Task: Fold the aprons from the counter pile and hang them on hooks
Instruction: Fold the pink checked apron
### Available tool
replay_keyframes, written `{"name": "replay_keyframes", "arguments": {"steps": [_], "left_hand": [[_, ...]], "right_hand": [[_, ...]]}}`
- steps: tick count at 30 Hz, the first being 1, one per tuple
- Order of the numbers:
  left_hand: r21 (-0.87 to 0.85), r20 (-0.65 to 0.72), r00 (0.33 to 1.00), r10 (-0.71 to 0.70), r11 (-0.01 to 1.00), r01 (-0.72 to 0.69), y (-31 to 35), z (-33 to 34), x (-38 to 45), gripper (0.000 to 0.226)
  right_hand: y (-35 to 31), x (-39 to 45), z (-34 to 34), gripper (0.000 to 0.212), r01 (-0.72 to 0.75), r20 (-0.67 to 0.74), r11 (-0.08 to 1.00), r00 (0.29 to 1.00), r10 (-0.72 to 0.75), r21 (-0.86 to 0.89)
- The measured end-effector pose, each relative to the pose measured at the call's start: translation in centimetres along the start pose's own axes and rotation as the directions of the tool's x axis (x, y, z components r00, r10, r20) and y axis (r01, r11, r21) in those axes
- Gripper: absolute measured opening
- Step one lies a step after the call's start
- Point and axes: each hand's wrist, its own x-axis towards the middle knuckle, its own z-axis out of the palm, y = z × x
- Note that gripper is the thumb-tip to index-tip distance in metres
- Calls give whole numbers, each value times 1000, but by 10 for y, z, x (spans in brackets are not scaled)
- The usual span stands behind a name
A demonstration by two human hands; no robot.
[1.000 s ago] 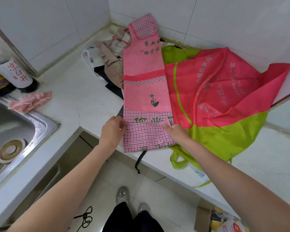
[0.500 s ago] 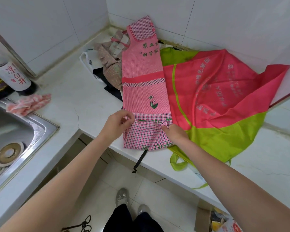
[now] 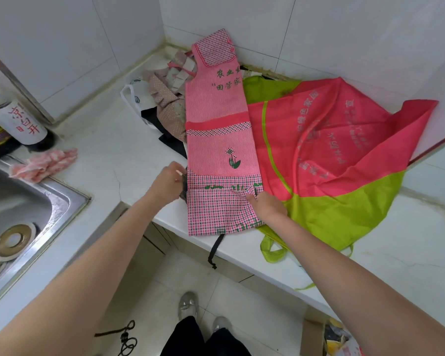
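Note:
A pink checked apron (image 3: 216, 140), folded into a long narrow strip, lies on the white counter (image 3: 108, 147) with its bib toward the corner. My left hand (image 3: 166, 183) grips the strip's left edge where the checked hem begins, along with a dark strap. At the right edge of the same hem, my right hand (image 3: 266, 206) pinches the cloth. A black strap (image 3: 215, 249) hangs off the counter's front edge. Under and right of the strip spreads a red and lime green apron (image 3: 332, 155). Behind the strip lies a beige dotted apron (image 3: 168, 101).
A steel sink (image 3: 23, 209) sits at the left, with a pink rag (image 3: 44, 164) and two bottles (image 3: 13, 124) by its rim. A white plastic bag (image 3: 132, 95) lies near the beige apron. White tiled walls meet behind the pile. My shoes (image 3: 189, 304) stand on the floor below.
My left hand has slid from the checked hem's top to the strip's left edge and closed on it. The right hand stays at the right edge, pinching the cloth more tightly.

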Motion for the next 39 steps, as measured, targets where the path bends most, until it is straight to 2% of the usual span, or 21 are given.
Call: {"name": "replay_keyframes", "arguments": {"steps": [2,5,7,10,12,13,14,15,16,17,18,20,22,24,26,28,29,31,34,36,39], "left_hand": [[1,-106,987,-122,992,123,-6,8,-3,16],[170,64,985,-163,974,150,-18,19,-5,32],[109,123,985,-123,988,110,-26,24,-2,37],[-98,84,981,-174,978,182,-28,28,-3,31],[4,-23,982,-186,982,186,-27,30,-7,32],[111,-121,985,-120,985,133,-28,31,-9,33],[211,-231,972,36,977,14,-29,31,-11,34],[319,-290,919,266,932,-169,-29,32,-14,34],[433,-231,845,482,829,-354,-29,35,-15,35],[521,-94,773,627,693,-498,-28,40,-15,40],[566,101,736,669,570,-596,-30,49,-14,49],[622,358,784,507,497,-605,-32,64,-18,66],[680,386,809,443,456,-574,-42,75,-19,68],[723,372,825,426,425,-545,-51,77,-22,59],[727,347,809,473,410,-552,-55,78,-18,56],[725,329,808,489,417,-548,-55,78,-18,58],[729,334,814,476,417,-543,-54,77,-18,61],[714,378,799,468,402,-573,-57,74,-17,67],[681,423,739,524,355,-641,-71,64,-17,77],[611,381,709,593,414,-675,-79,59,-18,74],[507,302,720,625,534,-677,-83,56,-22,69]], "right_hand": [[0,0,1,50,-2,-15,1000,1000,2,-8],[2,3,1,51,0,3,998,1000,0,57],[5,5,-3,50,2,41,987,999,-9,164],[12,5,-9,41,-6,135,919,990,-51,395],[19,5,-8,35,-2,147,869,986,-81,494],[22,4,-7,33,3,139,864,987,-84,503],[24,5,-5,32,5,131,867,988,-81,499],[26,6,-2,32,6,123,868,989,-77,496],[27,7,1,32,9,111,869,991,-73,494],[28,8,3,32,14,95,874,993,-68,485],[28,8,5,34,22,74,880,995,-64,474],[29,7,7,37,20,61,890,997,-53,455],[27,-1,-1,31,43,64,895,995,-80,445],[24,-10,-12,38,179,-28,940,984,-178,289],[21,-24,-23,65,397,-111,915,908,-403,-77],[18,-36,-24,85,575,46,743,800,-598,-342],[17,-39,-20,90,618,162,668,772,-614,-415],[22,-39,-10,95,619,305,624,783,-542,-477],[30,-34,-7,93,575,285,664,816,-503,-478],[34,-31,-5,87,578,246,653,810,-533,-489],[43,-25,-1,81,609,223,651,784,-579,-453]]}}
